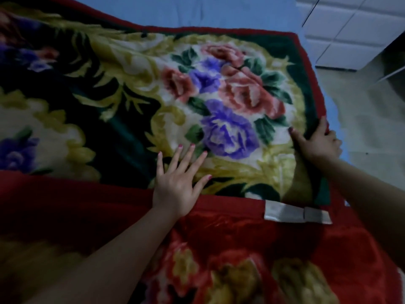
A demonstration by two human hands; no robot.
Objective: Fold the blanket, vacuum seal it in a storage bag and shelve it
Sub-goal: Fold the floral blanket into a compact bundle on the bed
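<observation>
A thick plush blanket [135, 88] with pink and purple roses, gold scrolls, dark green ground and a red border lies spread over a bed. My left hand [178, 181] rests flat on it with fingers spread, near the front fold. My right hand [317, 141] grips the blanket's right edge, thumb on top and fingers curled under the red border. A white label [295, 213] is sewn on the red layer just below. No storage bag is in view.
A light blue bedsheet [197, 12] shows beyond the blanket's far edge. White floor tiles [350, 25] and a pale floor [368, 110] lie to the right of the bed. A dark object [394, 62] stands at the right edge.
</observation>
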